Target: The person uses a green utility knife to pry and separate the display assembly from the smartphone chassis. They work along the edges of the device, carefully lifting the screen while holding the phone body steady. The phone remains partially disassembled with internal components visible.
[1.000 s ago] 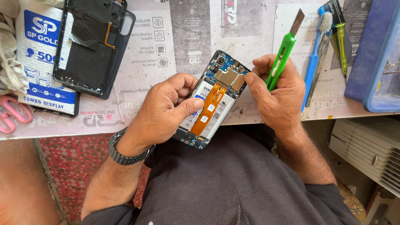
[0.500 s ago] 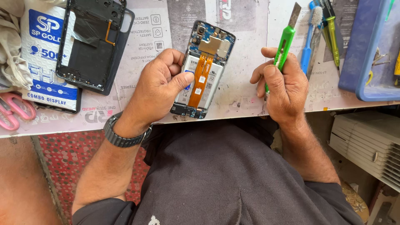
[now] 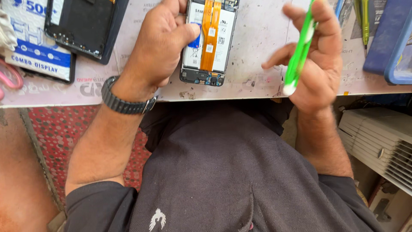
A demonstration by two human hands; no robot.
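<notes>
left hand (image 3: pixel 161 41) clamped on opened phone (image 3: pixel 209 43), long axis running away along the bench; right hand (image 3: pixel 315 64) to its right, gripping green cutter (image 3: pixel 299 53), apart.

Left hand (image 3: pixel 161 43) curled, thumb pressing forward, wrist bent; right hand (image 3: pixel 315 60) raised, fingers loosely closed.

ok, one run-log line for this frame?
left hand: grips opened phone on worktable | right hand: holds green cutter, off phone | back cover: left of phone
</notes>
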